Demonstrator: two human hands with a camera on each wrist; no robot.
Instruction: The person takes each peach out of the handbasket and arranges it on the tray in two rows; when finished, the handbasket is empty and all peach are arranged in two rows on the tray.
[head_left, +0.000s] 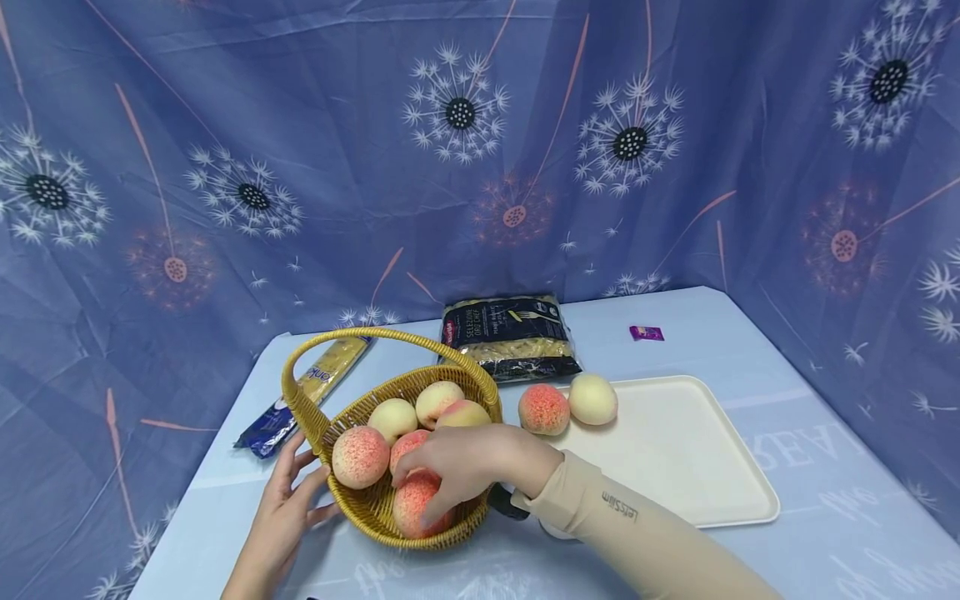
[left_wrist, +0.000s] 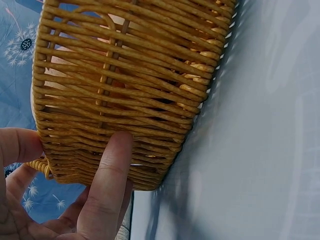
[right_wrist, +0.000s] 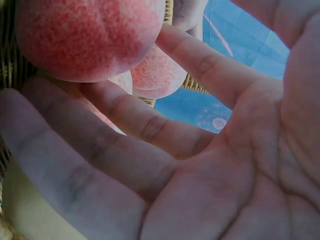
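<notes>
A woven yellow basket (head_left: 450, 377) with a tall handle holds several peaches. My right hand (head_left: 457, 462) reaches into it, fingers draped over a red peach (head_left: 411, 510) at the front. In the right wrist view my right hand (right_wrist: 200, 165) has a bare palm and fairly straight fingers touching the red peach (right_wrist: 85, 35) at their tips. My left hand (head_left: 288, 500) rests flat against the basket's left outer wall. In the left wrist view its thumb (left_wrist: 110, 175) presses on the basket's weave (left_wrist: 125, 85).
A white tray (head_left: 675, 467) lies right of the basket, with a red peach (head_left: 543, 408) and a pale peach (head_left: 592, 398) at its far left corner. Behind are a dark pasta bag (head_left: 512, 333), a spaghetti pack (head_left: 315, 387) and a small purple wrapper (head_left: 647, 333).
</notes>
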